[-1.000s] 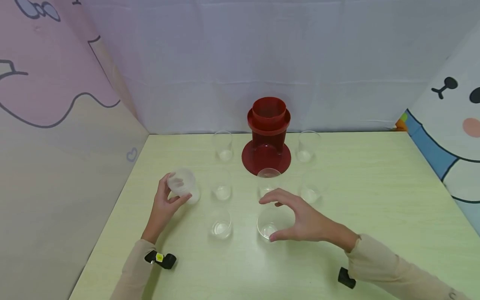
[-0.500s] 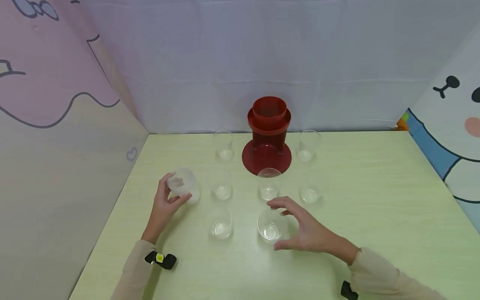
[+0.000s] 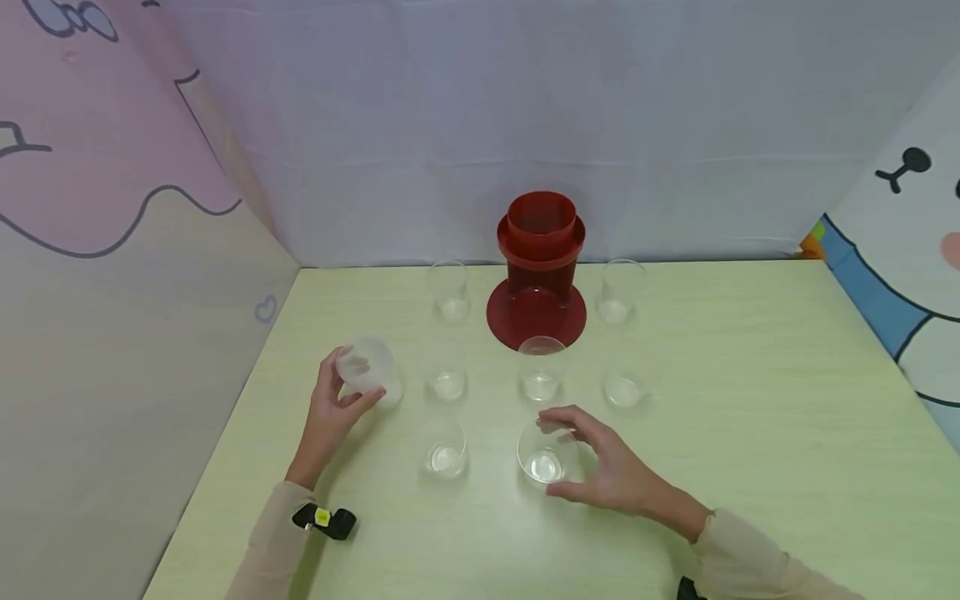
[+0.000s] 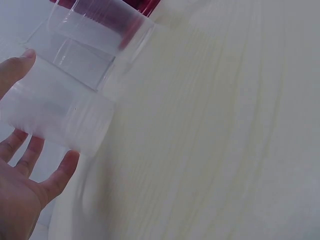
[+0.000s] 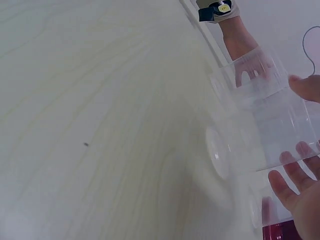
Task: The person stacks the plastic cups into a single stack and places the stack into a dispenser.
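Right hand (image 3: pixel 618 471) curls round a clear cup (image 3: pixel 543 464); left hand (image 3: pixel 335 410) curls round a milky cup (image 3: pixel 380 373).

From my remote seat I see the right thumb on the clear cup's near side and the fingers on its far side, a grip only as wide as the cup; whether its base bears on the table (image 3: pixel 750 375) I cannot tell. The milky cup sits between left thumb and fingers, well apart from the right grip, perhaps several nested. I judge both thin plastic: light, slick, likely to buckle if squeezed at the rim. I'd pinch gently lower on the wall, minding a neighbouring cup (image 3: pixel 542 384) just beyond the right fingers.
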A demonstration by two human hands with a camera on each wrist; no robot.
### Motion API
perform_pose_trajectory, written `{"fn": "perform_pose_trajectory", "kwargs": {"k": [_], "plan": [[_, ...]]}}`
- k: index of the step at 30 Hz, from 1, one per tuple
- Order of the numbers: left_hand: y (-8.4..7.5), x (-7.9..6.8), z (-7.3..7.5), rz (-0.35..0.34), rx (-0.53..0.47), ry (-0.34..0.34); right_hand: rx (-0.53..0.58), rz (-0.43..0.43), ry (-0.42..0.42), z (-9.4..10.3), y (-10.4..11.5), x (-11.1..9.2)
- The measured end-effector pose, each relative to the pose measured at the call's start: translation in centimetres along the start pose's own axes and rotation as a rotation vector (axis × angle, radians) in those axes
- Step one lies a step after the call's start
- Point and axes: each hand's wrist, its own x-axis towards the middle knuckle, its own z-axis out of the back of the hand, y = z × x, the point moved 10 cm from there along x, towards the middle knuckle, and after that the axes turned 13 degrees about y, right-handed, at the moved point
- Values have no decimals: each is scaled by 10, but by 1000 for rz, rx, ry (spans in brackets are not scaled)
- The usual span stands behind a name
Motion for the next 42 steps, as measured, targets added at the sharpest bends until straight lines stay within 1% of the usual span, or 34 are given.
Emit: {"fn": "perform_pose_trajectory", "kwargs": {"k": [6,12,14,16,19,23,26,33,42], "plan": [[-1,-1,0,2,12,-4,23,26,-22,-1,-2,0],[-1,-1,0,5,11,-6,46,-9,-26,-2,-8,0],[-1,0,0,7,10,-6,35,-19,-31,-2,-7,0],[-1,0,0,8,13,-9,23,-22,-36,-1,-2,1],[-1,0,0,12,19,-13,17,-20,-41,2,11,4],[-1,0,1,10,23,-12,38,-24,-45,6,25,6],[-2,-1,0,2,17,-8,51,-32,-49,9,29,7],[1,-2,1,13,-3,-8,23,20,-64,16,40,9],[0,-1,0,-2,23,-10,23,12,-82,24,49,11]]}}
